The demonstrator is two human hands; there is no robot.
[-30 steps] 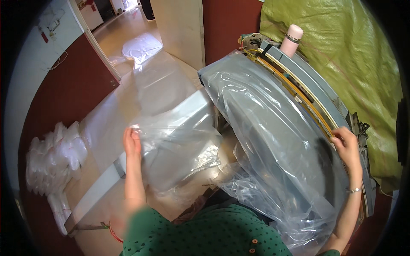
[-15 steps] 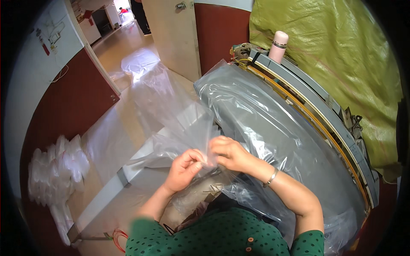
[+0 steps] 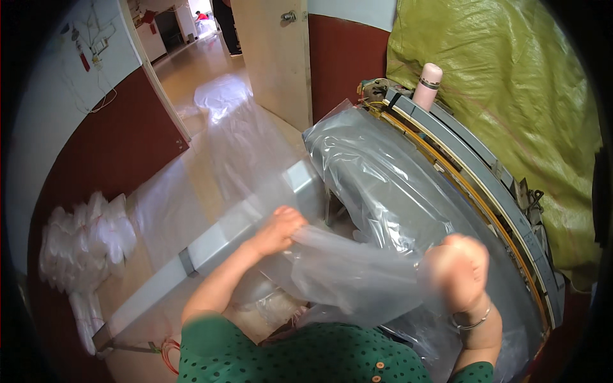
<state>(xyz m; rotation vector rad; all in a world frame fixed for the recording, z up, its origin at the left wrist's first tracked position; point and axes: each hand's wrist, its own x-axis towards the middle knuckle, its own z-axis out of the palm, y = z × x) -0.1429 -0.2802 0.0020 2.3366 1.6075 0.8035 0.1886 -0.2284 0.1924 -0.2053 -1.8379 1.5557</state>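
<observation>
A clear plastic sheet (image 3: 357,271) stretches across in front of my body, pulled between my two hands. My left hand (image 3: 279,231) is closed on its left end, above a long pale-grey beam. At the right, my right hand (image 3: 456,271) is closed round the other end, smeared by motion, with a bracelet on the wrist. Beneath and beyond it, more glossy clear film (image 3: 389,191) covers a grey machine bed. Another length of clear film (image 3: 246,140) trails over the floor toward the doorway, bunched at its far end.
The pale-grey beam (image 3: 220,239) runs diagonally on my left. Tied bundles of clear plastic (image 3: 86,239) lie at the far left. A pink flask (image 3: 426,86) stands on the curved machine rail (image 3: 472,159). Beyond it hangs a yellow-green tarp (image 3: 504,76). The door (image 3: 278,70) stands open.
My hands were close together at the middle, pinching the film. They have moved apart, the right one far to the right, drawing the sheet out between them. The view has shifted slightly.
</observation>
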